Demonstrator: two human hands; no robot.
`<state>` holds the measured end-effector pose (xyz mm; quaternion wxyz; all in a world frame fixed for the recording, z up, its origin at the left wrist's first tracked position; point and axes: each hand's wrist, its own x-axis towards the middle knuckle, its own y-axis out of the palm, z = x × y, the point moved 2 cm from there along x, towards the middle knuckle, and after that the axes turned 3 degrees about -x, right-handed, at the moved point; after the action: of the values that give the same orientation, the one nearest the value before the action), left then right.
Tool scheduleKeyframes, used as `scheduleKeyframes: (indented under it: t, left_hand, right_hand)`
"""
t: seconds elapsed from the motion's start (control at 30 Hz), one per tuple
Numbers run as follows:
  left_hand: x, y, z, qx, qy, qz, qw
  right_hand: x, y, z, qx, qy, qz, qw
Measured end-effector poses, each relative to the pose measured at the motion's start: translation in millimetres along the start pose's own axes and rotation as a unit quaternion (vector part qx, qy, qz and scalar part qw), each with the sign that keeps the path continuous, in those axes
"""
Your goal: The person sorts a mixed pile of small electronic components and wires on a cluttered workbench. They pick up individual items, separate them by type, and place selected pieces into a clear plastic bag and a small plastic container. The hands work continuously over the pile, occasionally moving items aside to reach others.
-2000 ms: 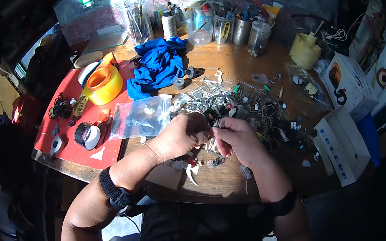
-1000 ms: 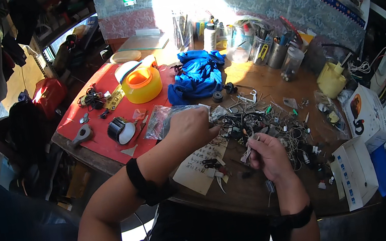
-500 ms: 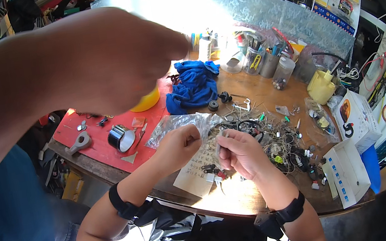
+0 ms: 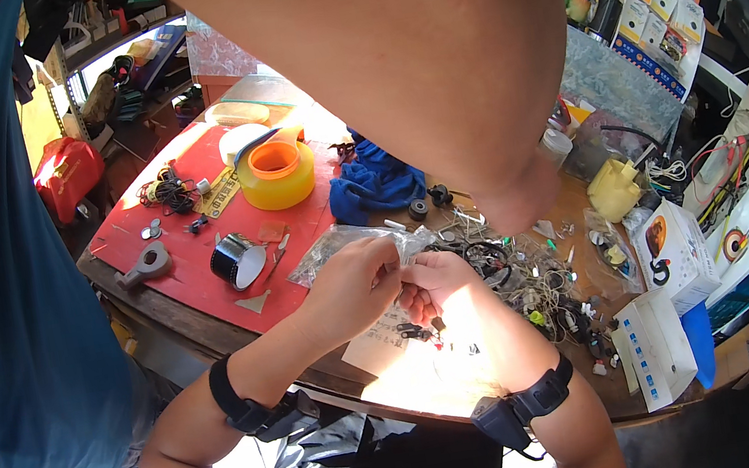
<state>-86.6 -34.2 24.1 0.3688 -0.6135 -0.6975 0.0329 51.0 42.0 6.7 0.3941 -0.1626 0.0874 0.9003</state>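
Observation:
My left hand (image 4: 355, 281) is closed, its fingertips pinched near those of my right hand. My right hand (image 4: 441, 284) is closed too, thumb against curled fingers, partly washed out by sunlight. Whatever sits between the fingertips is too small to make out. Under and behind the hands lie a clear plastic bag (image 4: 324, 254) and a sheet of paper with handwriting (image 4: 375, 349). To the right of my right hand spreads a tangled heap of wires and small parts (image 4: 540, 286). A few small dark connectors (image 4: 412, 331) lie just below my fingers.
Another person's arm (image 4: 435, 58) reaches across from the upper left, its hand (image 4: 526, 198) over the heap. On the red mat (image 4: 198, 296) stand a yellow tub (image 4: 279, 190) and a black-and-silver ring (image 4: 237, 261). A blue cloth (image 4: 371, 181) and white boxes (image 4: 658, 351) are also there.
The other person's arm has swung from the left across to the right, its hand now over the heap. My right hand has moved left until its fingertips meet my left hand's.

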Motion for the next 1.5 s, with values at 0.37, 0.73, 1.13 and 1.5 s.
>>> scheduleKeyframes:
  t: [0.37,0.73,1.13,1.5]
  left_hand:
    - [0.4,-4.5,1.2,0.011,-0.016,0.061,0.998]
    - [-0.3,-11.6,17.2,-0.302,-0.194,0.076,0.93]
    - [22.9,-43.6,26.9,-0.238,-0.179,-0.015,0.955]
    - [51.9,-92.5,24.3,-0.015,-0.063,-0.168,0.984]
  right_hand:
    - [6.4,0.4,9.8,-0.005,-0.068,-0.069,0.995]
    - [-7.7,-6.6,12.0,-0.093,-0.118,-0.031,0.988]
    - [-28.2,-27.3,25.7,-0.214,-0.335,-0.126,0.909]
    - [-95.0,-153.7,-41.9,-0.244,-0.205,-0.255,0.913]
